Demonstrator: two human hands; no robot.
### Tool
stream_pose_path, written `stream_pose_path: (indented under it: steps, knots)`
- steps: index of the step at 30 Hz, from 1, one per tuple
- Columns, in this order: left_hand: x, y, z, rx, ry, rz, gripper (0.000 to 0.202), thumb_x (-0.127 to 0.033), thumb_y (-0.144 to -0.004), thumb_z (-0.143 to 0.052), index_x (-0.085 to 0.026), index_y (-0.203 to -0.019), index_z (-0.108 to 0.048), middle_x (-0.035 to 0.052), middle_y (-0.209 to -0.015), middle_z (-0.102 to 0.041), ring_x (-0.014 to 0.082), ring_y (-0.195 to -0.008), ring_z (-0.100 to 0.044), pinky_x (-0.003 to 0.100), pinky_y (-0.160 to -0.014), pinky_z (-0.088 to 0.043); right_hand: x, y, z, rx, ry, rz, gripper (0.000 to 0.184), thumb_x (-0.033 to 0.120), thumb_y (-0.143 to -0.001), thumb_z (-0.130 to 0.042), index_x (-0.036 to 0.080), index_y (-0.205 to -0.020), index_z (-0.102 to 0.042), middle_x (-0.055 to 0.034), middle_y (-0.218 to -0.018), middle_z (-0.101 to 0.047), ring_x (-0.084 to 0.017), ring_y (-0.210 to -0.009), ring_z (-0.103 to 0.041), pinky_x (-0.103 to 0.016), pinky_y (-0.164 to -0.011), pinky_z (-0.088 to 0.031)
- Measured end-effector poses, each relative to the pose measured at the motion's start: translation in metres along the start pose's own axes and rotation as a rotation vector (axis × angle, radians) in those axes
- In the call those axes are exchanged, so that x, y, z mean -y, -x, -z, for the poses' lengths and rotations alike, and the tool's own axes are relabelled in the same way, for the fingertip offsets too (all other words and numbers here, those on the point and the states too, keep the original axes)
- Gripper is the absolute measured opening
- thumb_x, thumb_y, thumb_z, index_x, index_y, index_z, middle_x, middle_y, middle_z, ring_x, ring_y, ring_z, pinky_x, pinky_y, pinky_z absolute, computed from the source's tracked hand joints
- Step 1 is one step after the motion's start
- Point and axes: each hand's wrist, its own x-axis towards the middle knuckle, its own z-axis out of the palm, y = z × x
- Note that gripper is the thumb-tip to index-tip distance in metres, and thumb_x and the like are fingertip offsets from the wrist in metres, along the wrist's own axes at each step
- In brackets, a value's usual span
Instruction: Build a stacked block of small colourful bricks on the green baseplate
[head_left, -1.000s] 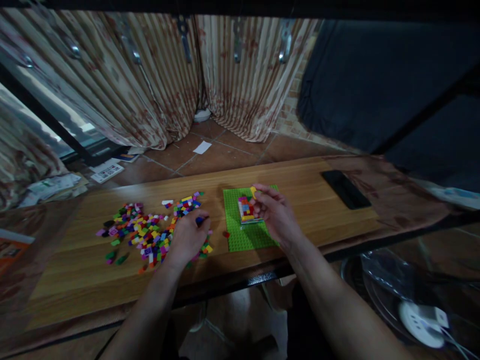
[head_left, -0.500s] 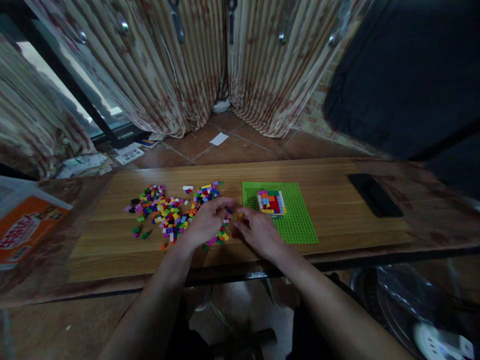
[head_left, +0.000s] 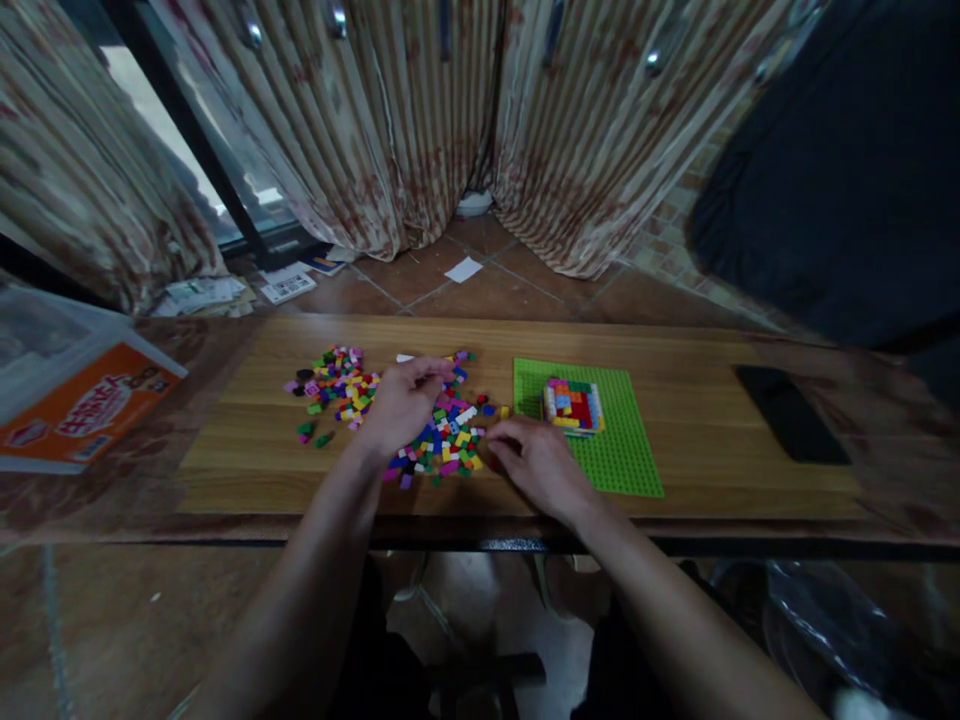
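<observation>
Squarish brick build (head_left: pixel 576 407) seated on green studded baseplate (head_left: pixel 630 455), R of loose bricks (head_left: pixel 454 440) on tabletop (head_left: pixel 240 455); red centre, multicol. rim w/ pink, green, white, yellow, blue. L hand (head_left: pixel 401 408) held over bricks, R hand (head_left: pixel 541 465) betw. bricks & build; fingers of both curled narrow, contents can't be told.

The light is dim, brightest at the window (head_left: pixel 146 105), with stretched edges and seemingly slight blur.

White characters (head_left: pixel 95 404) stand on the orange label (head_left: pixel 120 412) of the box (head_left: pixel 67 322) at nine o'clock, too blurred to read.
</observation>
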Motion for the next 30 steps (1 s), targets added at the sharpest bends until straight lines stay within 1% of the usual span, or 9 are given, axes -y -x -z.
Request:
stream_pose_path:
  steps: [5, 10, 14, 16, 18, 20, 26, 28, 30]
  knots:
    - [-0.002, 0.002, -0.005, 0.030, 0.007, -0.017, 0.023, -0.022, -0.078, -0.057, -0.014, -0.093, -0.072, 0.0058, -0.091, -0.073, 0.0190, -0.084, -0.065, 0.029, -0.078, -0.049, -0.002, -0.008, -0.010, 0.000, 0.094, 0.000, 0.017, 0.016, -0.087, -0.056, 0.021, -0.097, -0.069, -0.0051, -0.095, -0.069, -0.019, -0.089, -0.063, -0.030, -0.081, -0.044]
    - [-0.001, 0.003, -0.007, 0.067, -0.049, -0.026, 0.024, -0.025, -0.079, -0.058, -0.013, -0.095, -0.072, 0.0074, -0.097, -0.073, 0.0208, -0.089, -0.065, 0.032, -0.083, -0.049, 0.000, -0.013, -0.016, 0.003, 0.206, -0.020, 0.017, 0.016, -0.089, -0.052, 0.021, -0.090, -0.068, -0.0054, -0.093, -0.067, -0.019, -0.085, -0.062, -0.029, -0.077, -0.043]
    - [0.001, 0.005, -0.013, 0.107, -0.051, -0.034, 0.023, -0.027, -0.079, -0.058, -0.015, -0.092, -0.072, 0.0060, -0.093, -0.073, 0.0201, -0.088, -0.065, 0.031, -0.081, -0.049, 0.002, -0.014, -0.013, -0.059, 0.128, 0.019, 0.015, 0.016, -0.090, -0.051, 0.019, -0.088, -0.065, -0.0046, -0.090, -0.066, -0.018, -0.085, -0.062, -0.028, -0.078, -0.043]
    - [0.000, 0.008, -0.018, 0.177, -0.007, -0.022, 0.023, -0.031, -0.078, -0.060, -0.015, -0.090, -0.072, 0.0051, -0.089, -0.072, 0.0192, -0.084, -0.064, 0.030, -0.077, -0.049, 0.005, -0.012, -0.010, -0.109, 0.055, 0.049, 0.014, 0.016, -0.091, -0.051, 0.018, -0.090, -0.064, -0.0044, -0.089, -0.066, -0.017, -0.085, -0.062, -0.028, -0.079, -0.044]
    - [-0.002, 0.010, -0.024, 0.264, 0.068, 0.012, 0.025, -0.034, -0.076, -0.064, -0.014, -0.089, -0.071, 0.0046, -0.086, -0.071, 0.0180, -0.079, -0.063, 0.029, -0.073, -0.049, 0.008, -0.010, -0.006, -0.163, -0.008, 0.072, 0.013, 0.016, -0.091, -0.051, 0.018, -0.091, -0.064, -0.0044, -0.090, -0.066, -0.017, -0.085, -0.062, -0.027, -0.080, -0.044]
    - [-0.004, 0.012, -0.028, 0.305, 0.155, 0.073, 0.026, -0.035, -0.072, -0.069, -0.014, -0.088, -0.071, 0.0041, -0.084, -0.070, 0.0165, -0.077, -0.063, 0.028, -0.071, -0.049, 0.011, -0.008, -0.002, -0.206, -0.065, 0.080, 0.012, 0.015, -0.090, -0.052, 0.018, -0.091, -0.064, -0.0041, -0.089, -0.066, -0.016, -0.085, -0.062, -0.027, -0.080, -0.045]
    - [-0.009, 0.015, -0.032, 0.290, 0.380, 0.318, 0.030, -0.031, -0.061, -0.078, -0.014, -0.084, -0.069, 0.0005, -0.075, -0.067, 0.0111, -0.065, -0.059, 0.022, -0.061, -0.045, 0.013, -0.004, 0.008, -0.303, -0.226, 0.040, 0.011, 0.016, -0.088, -0.055, 0.019, -0.088, -0.065, -0.0025, -0.084, -0.066, -0.015, -0.079, -0.062, -0.026, -0.074, -0.046]
    - [-0.011, 0.016, -0.034, 0.296, 0.416, 0.361, 0.030, -0.031, -0.062, -0.078, -0.015, -0.086, -0.069, 0.0007, -0.076, -0.068, 0.0107, -0.065, -0.060, 0.021, -0.060, -0.044, 0.013, -0.003, 0.011, -0.307, -0.241, 0.034, 0.011, 0.016, -0.087, -0.055, 0.019, -0.087, -0.065, -0.0022, -0.083, -0.066, -0.014, -0.078, -0.062, -0.026, -0.073, -0.046]
    - [-0.012, 0.017, -0.036, 0.300, 0.436, 0.366, 0.030, -0.032, -0.063, -0.077, -0.015, -0.088, -0.069, 0.0012, -0.078, -0.068, 0.0102, -0.066, -0.060, 0.021, -0.060, -0.043, 0.013, -0.003, 0.013, -0.301, -0.239, 0.028, 0.011, 0.015, -0.086, -0.056, 0.019, -0.085, -0.065, -0.0018, -0.082, -0.066, -0.014, -0.077, -0.061, -0.026, -0.072, -0.046]
